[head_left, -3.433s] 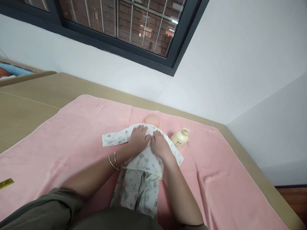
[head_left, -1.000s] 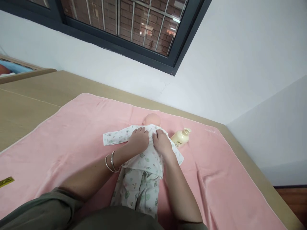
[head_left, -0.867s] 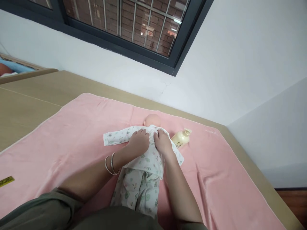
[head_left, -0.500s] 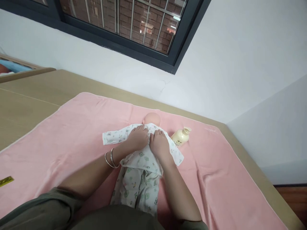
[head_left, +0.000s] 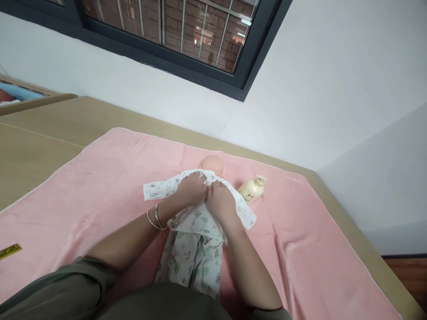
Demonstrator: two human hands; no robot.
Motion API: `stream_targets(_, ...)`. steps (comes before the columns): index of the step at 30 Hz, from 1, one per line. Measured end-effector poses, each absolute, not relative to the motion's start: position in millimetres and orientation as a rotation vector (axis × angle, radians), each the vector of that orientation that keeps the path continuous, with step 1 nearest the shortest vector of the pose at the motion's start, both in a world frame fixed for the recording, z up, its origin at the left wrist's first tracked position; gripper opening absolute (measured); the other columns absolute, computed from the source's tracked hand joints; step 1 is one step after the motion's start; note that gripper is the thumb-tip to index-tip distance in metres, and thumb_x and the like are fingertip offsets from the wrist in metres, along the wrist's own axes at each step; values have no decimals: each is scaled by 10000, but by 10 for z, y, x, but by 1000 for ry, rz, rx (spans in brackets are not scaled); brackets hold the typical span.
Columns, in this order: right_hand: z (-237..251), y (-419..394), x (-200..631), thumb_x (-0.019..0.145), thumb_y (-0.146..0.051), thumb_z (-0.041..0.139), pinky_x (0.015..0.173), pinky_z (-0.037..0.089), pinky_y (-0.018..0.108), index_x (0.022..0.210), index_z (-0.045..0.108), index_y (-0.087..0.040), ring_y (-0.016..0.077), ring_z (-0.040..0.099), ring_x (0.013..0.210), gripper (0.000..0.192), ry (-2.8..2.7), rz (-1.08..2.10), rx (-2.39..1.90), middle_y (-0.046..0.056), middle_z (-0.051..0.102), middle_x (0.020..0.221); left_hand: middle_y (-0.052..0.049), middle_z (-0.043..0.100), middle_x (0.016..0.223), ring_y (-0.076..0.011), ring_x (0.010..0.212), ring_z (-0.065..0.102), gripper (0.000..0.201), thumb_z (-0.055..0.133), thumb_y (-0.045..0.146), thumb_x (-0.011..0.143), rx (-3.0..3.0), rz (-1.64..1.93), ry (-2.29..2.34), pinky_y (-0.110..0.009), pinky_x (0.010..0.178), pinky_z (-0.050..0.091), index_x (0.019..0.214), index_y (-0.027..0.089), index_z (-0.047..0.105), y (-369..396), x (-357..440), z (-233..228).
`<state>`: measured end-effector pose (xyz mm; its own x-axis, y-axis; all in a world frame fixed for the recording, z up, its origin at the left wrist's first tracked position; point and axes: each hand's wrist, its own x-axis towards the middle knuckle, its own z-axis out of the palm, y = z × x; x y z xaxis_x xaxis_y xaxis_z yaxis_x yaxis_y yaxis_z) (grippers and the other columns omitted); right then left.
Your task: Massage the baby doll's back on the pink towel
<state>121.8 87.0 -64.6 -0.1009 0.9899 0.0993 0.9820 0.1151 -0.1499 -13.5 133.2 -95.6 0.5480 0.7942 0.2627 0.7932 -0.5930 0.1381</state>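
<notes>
A baby doll lies face up on a pink towel [head_left: 100, 186], its bare head [head_left: 213, 163] pointing away from me. It wears a white printed shirt [head_left: 160, 189] and matching trousers [head_left: 190, 258]. My left hand [head_left: 191, 189], with two bangles [head_left: 156, 218] on the wrist, rests on the doll's chest. My right hand [head_left: 220, 202] lies beside it. The two hands touch at the middle of the shirt front, fingers bent onto the cloth. The doll's left sleeve lies spread out flat.
A cream pump bottle [head_left: 251, 189] lies on the towel just right of the doll's shoulder. The towel covers a beige table [head_left: 40, 146] set against a white wall under a dark-framed window [head_left: 187, 35]. A yellow tag [head_left: 10, 251] lies at the towel's left edge.
Both hands have stayed on the doll's chest. They have drawn closer together at the shirt's middle, and the right hand has slid slightly toward the left one.
</notes>
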Motion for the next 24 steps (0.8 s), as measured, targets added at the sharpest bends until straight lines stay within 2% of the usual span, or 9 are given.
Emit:
stream_targets(2,-642,967,1318,1050,-256,349,965,433,363,1079,669,-141,274,636,1089,341,-2130,136,-1984,158,716,1128,-176,672,1070,-301,1056,612,272,441,128,923,2704,459,1456,-439,943,503,993,121,704,1267,-135,-888)
stream_targets(5,-686,1100,1440,1050,-288,374,953,425,344,1130,651,-150,265,628,1096,320,-2052,168,-2003,135,710,1153,-180,668,1042,-298,998,637,244,473,145,899,2662,397,1469,-427,905,519,986,114,698,1156,-119,-789)
stream_targets(10,-729,1113,1432,1056,-253,341,1033,382,360,1184,627,-112,264,601,1165,344,-2088,114,-2004,159,684,1230,-203,662,1107,-325,1043,630,276,450,185,929,2607,412,1536,-453,915,518,1031,90,688,1120,-66,-788)
stream_targets(15,-628,900,1241,1031,-229,379,1027,394,368,1139,639,-84,295,610,1171,317,-2162,8,-2054,207,703,1141,-168,679,1064,-300,1066,610,313,401,219,987,2692,525,1378,-464,973,499,962,126,698,1347,-86,-956)
stream_targets(19,-574,800,1143,1029,-218,373,1064,375,394,1126,653,-79,312,594,1225,328,-2216,1,-2051,225,697,1167,-140,676,1039,-269,1034,603,261,446,215,974,2695,561,1326,-441,943,511,928,156,696,1511,-134,-1043)
stream_targets(22,-570,846,1195,1040,-264,372,1041,390,387,1141,649,-96,304,609,1199,339,-2159,70,-2065,209,702,1173,-139,674,1057,-282,1079,591,246,463,215,965,2714,572,1314,-460,962,497,905,171,697,1485,-124,-1048)
stream_targets(24,-584,917,1278,1044,-290,366,1019,400,374,1139,646,-117,294,616,1176,343,-2123,121,-2059,187,701,1188,-153,672,1097,-292,1109,590,263,443,227,973,2660,577,1392,-470,977,490,983,154,695,1396,-94,-1014)
